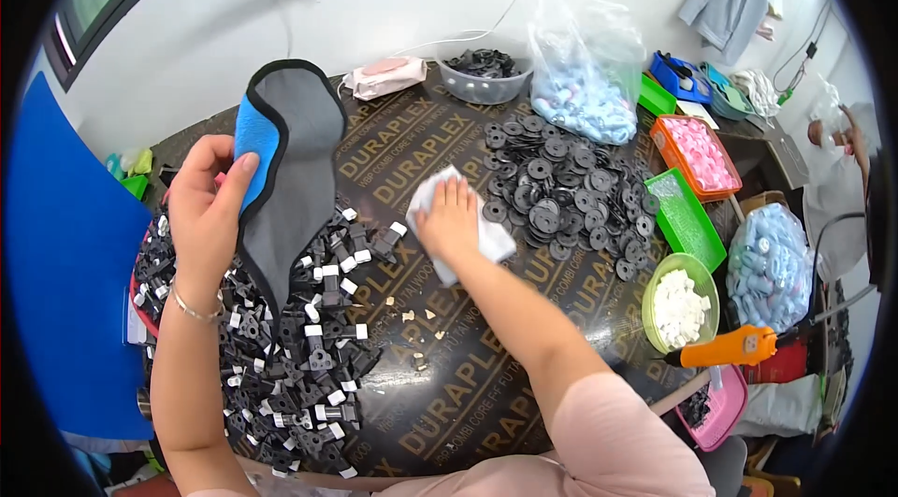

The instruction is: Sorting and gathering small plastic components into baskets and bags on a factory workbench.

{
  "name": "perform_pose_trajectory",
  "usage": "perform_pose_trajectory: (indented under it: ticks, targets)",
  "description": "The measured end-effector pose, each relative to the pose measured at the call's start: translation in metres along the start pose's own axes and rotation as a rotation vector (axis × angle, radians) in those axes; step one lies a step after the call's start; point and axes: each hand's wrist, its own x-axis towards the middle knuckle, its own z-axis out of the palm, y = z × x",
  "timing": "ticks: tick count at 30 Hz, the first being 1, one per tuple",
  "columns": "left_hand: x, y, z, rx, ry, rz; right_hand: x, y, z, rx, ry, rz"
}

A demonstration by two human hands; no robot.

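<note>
My left hand (208, 207) is raised over the left side of the table, pinching a curved grey and blue fabric piece with black edging (304, 156) between thumb and fingers. Its lower end hangs over a heap of black plastic parts with white tips (309, 357). Near the table's middle, my right hand (449, 221) lies flat on a crumpled white wipe (491, 240), fingers stretched out. Small beige crumbs (421, 317) are scattered on the dark printed tabletop (449, 403), between the heap and my right forearm.
Beyond my right hand lies a pile of black discs (571, 184). Around the right side are a bag of light-blue parts (585, 100), an orange tray of pink parts (700, 156), a green bowl of white parts (681, 310) and an orange power screwdriver (734, 347). A wipes pack (385, 76) lies at the back.
</note>
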Motion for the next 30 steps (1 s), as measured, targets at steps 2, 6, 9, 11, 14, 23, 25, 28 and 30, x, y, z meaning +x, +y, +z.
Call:
perform_pose_trajectory:
  ticks: [2,6,9,11,14,23,25,28,30]
  targets:
    - [-0.008,0.003,-0.01,0.001,0.014,0.02,0.05,0.009,0.016,-0.041,0.0,-0.059]
    - [-0.017,0.004,-0.026,0.002,0.069,0.082,0.081,0.038,0.015,-0.015,0.0,-0.166]
    - [-0.023,0.003,-0.049,-0.067,0.134,0.117,0.038,0.033,0.001,-0.018,-0.06,-0.383]
    - [-0.026,0.005,-0.058,-0.085,0.198,0.122,-0.018,0.031,-0.016,-0.014,-0.076,-0.494]
    - [-0.035,0.014,-0.073,-0.124,0.132,0.169,-0.112,0.024,-0.06,-0.014,-0.203,-0.582]
    - [-0.1,0.057,-0.105,-0.021,0.177,0.217,-0.182,-0.022,-0.06,0.154,-0.406,-1.299]
    - [-0.111,0.063,-0.114,0.088,0.104,0.234,-0.14,-0.041,-0.049,0.046,-0.49,-1.18]
    - [-0.12,0.061,-0.124,0.125,0.11,0.184,-0.073,-0.048,-0.026,-0.027,-0.357,-1.155]
    - [-0.123,0.055,-0.129,0.131,0.118,0.148,-0.038,-0.053,-0.015,0.045,-0.319,-1.134]
